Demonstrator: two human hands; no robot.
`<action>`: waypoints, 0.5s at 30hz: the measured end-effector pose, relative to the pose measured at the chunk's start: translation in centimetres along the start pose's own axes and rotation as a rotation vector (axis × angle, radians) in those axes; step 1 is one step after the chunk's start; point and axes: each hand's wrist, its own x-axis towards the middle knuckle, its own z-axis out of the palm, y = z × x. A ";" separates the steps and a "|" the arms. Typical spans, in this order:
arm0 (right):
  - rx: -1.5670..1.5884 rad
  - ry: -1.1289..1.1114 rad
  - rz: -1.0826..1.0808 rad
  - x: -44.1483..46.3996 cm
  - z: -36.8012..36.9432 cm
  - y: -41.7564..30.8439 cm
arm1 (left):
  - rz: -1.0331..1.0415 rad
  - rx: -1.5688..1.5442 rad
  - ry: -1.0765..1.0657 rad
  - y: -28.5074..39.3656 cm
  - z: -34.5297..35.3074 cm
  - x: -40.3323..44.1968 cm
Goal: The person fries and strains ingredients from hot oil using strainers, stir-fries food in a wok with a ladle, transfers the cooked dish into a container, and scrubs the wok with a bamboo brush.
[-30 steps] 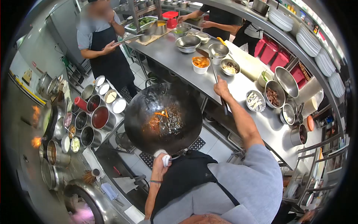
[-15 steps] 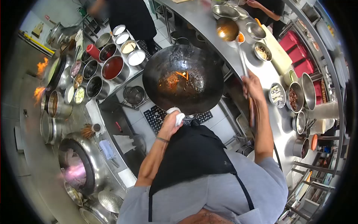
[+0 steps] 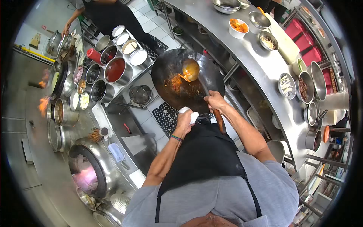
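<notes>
My left hand (image 3: 184,122) is closed round a white cloth (image 3: 188,112) at the near rim of a large dark wok (image 3: 163,81). Orange strips and reddish bits (image 3: 174,82) lie in the wok. My right hand (image 3: 216,101) grips the handle of a long ladle (image 3: 191,69), whose wooden end points down toward the black apron. The ladle's bowl is inside the wok, beside the orange strips. On the steel counter to the right stands a white tub of orange food (image 3: 238,28), near a bowl of pale pieces (image 3: 268,41).
Pots of sauce (image 3: 118,70) stand on the left counter. A lit burner (image 3: 84,174) is at lower left, with flames (image 3: 44,104) farther up. A person in a dark apron (image 3: 107,17) reaches toward pans at upper left. Bowls (image 3: 305,87) line the curved steel counter (image 3: 261,77).
My right hand has brought the ladle from over the right counter down into the wok. The co-worker at upper left now reaches toward the pans. The view has shifted.
</notes>
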 end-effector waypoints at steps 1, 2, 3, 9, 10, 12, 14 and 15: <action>0.000 -0.045 -0.004 -0.6 -0.1 0.0 | -0.019 0.023 0.004 0.2 -0.3 0.0; 0.003 -0.095 -0.008 -1.4 0.0 0.1 | -0.039 0.049 0.013 0.4 -0.7 -0.1; 0.065 -0.141 0.029 -2.4 0.1 0.3 | -0.059 0.066 0.031 0.4 -0.9 0.2; 0.285 -0.365 0.180 -5.5 -0.5 2.5 | -0.109 0.216 0.039 -1.7 -2.4 1.5; 0.329 -0.396 0.203 -6.1 -0.5 2.5 | -0.114 0.240 0.023 -1.9 -2.6 1.5; 0.422 -0.424 0.241 -7.1 -1.0 2.6 | -0.154 0.220 0.077 -2.2 -2.6 1.8; 0.517 -0.469 0.269 -8.0 -1.6 2.2 | -0.185 0.208 0.076 -2.3 -2.8 2.2; 0.617 -0.508 0.282 -8.0 -2.1 2.3 | -0.187 0.197 0.073 -2.5 -3.2 2.3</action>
